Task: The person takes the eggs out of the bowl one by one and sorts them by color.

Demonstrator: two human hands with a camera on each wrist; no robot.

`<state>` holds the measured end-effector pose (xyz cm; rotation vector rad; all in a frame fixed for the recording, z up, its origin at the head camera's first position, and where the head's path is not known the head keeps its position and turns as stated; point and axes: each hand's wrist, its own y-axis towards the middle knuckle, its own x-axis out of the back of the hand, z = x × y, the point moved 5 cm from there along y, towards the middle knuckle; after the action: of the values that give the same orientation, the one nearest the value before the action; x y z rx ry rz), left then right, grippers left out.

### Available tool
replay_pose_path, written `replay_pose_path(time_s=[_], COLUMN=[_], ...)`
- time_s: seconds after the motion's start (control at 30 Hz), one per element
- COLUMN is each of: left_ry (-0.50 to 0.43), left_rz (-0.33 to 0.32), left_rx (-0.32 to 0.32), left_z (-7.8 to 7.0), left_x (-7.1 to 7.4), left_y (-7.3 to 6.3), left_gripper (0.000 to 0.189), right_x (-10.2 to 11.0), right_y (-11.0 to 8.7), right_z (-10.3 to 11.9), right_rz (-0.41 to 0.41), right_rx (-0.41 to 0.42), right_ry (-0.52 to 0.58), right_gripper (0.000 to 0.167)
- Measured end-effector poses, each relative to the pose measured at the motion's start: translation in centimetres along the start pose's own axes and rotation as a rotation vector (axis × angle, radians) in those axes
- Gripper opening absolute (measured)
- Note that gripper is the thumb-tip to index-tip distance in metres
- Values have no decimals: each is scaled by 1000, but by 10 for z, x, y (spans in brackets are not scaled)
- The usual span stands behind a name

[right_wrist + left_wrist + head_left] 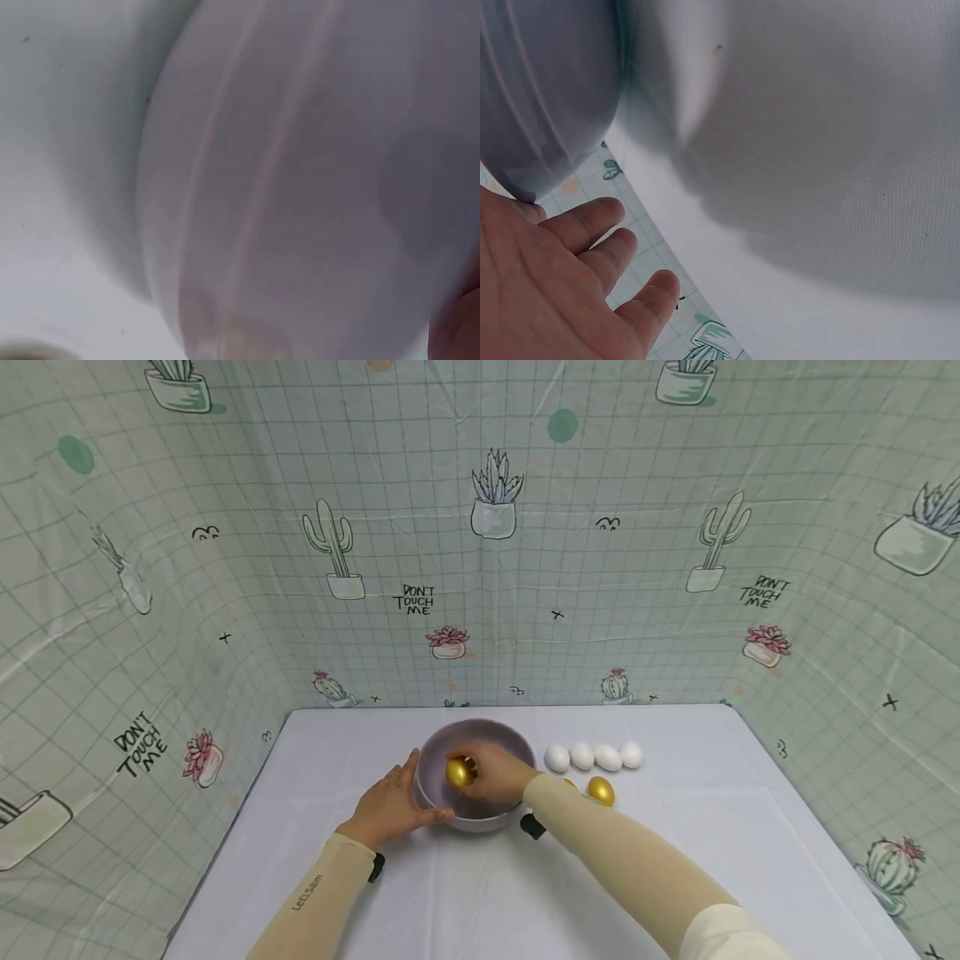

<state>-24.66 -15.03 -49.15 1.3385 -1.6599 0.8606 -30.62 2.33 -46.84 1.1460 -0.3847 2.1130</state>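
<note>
A mauve-grey bowl [474,824] stands on the white table. My left hand [388,806] rests against its left side, thumb toward the front and fingers spread along the wall; in the left wrist view the fingers [592,225] look nearly straight beside the bowl [547,90]. Inside the bowl, my right hand [495,772] pinches a shiny golden egg [460,773]. Only a bit of the right hand [457,326] shows in the right wrist view, where the bowl's ridged wall [285,195] fills most of the frame.
Several white eggs [582,756] lie in a row right of the bowl. In front of them is a golden egg [601,791], and another is partly hidden by the right forearm. A cloth printed with cacti [495,518] hangs around the table [675,860].
</note>
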Motion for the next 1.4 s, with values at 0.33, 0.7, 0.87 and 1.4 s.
replay_pose_path(time_s=[0.33,0.7,0.87,1.4], left_ry=[13,-1,1,3], left_rz=[11,15,7,7], left_rx=[8,21,16,34], left_z=[1,2,4,6], left_x=[-1,-2,-4,-5], left_y=[1,2,4,4], left_gripper=[129,128,129,130], right_x=[24,39,46,81], right_y=[-17,-30,-34,-66], right_z=[6,8,6,-22], right_rz=[-16,-14,-13,-69], right_rx=[29,26,7,-57], right_ry=[105,154,185,190], right_gripper=[57,60,59,62])
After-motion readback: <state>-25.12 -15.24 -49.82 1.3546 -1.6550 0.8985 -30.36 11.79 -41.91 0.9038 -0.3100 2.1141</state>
